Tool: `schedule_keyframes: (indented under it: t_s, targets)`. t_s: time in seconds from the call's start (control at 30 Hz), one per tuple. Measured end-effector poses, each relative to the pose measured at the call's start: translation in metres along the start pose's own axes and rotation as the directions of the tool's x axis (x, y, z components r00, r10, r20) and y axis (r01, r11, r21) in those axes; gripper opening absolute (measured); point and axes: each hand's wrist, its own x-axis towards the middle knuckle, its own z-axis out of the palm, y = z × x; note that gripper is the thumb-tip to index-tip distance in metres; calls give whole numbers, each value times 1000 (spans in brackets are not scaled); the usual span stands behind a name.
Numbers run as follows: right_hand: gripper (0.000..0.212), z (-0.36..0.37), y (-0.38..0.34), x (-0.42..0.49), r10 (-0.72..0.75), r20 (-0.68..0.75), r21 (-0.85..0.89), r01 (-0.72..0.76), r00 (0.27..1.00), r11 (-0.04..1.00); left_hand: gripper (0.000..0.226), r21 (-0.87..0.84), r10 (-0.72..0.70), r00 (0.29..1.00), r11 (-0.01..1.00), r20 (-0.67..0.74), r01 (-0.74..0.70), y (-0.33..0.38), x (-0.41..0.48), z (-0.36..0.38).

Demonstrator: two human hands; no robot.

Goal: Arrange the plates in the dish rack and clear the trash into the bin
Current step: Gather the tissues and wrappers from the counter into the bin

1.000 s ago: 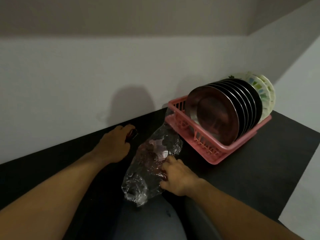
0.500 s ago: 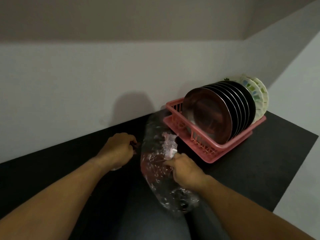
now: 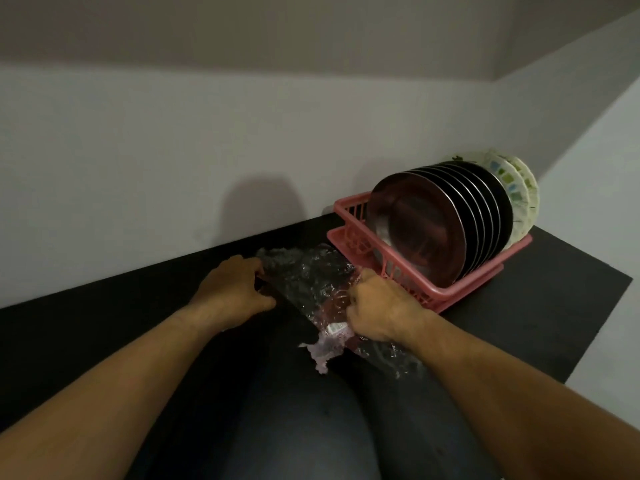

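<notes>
A crumpled clear plastic bag [image 3: 311, 282] with a pale purple scrap [image 3: 327, 348] at its near end lies on the black counter [image 3: 519, 306]. My left hand [image 3: 235, 289] grips the bag's far left edge. My right hand [image 3: 377, 311] grips its right side, close to the pink dish rack [image 3: 460, 282]. In the rack stand several dark steel plates [image 3: 422, 230] on edge, with patterned white plates [image 3: 519, 192] behind them.
A white wall runs behind the counter and meets another wall at the right corner. The counter's right edge ends near the rack. A dark rounded shape [image 3: 311, 427] fills the lower middle of the view, below my arms.
Both hands moved up and toward the rack. The bag has been spread flatter between them, and my left hand now holds the bag's edge. The purple scrap now shows at the near end.
</notes>
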Motion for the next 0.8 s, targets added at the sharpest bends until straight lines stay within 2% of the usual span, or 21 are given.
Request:
schedule_keyframes:
  t_s: [0.1,0.23,0.27,0.4,0.43,0.57,0.67,0.73,0.8]
  targets:
    - [29,-3,1,-3,-2,-30,-2,2,1000,1000,36,71,-9,1000,997,-18,10,2,2,2]
    - [58,-7,3,-2,49,-91,74,-42,995,996,33,65,45,996,997,-78,-40,7,2,4]
    - [59,-8,4,0,68,-102,87,-59,992,994,32,68,48,995,997,-92,-42,8,2,3]
    - [19,-14,5,3,79,-187,35,-74,979,997,28,25,70,989,997,-132,-67,10,2,4]
    - [16,-15,5,2,60,-222,17,-57,973,998,28,8,76,988,997,-135,-76,11,1,4]
    - [27,-8,8,-1,7,-276,-122,-42,961,992,25,-57,99,992,993,-78,-103,13,-2,5]
    - [27,-4,8,-3,-22,-177,-185,-11,984,983,22,-94,89,996,991,-31,-92,16,-5,4]
    - [33,-4,8,-6,11,-125,-65,-19,992,998,23,-109,93,996,990,-9,-93,18,-7,5]
    - [32,-3,10,-8,58,-138,72,-48,989,996,28,-141,102,995,985,12,-100,20,-11,6]
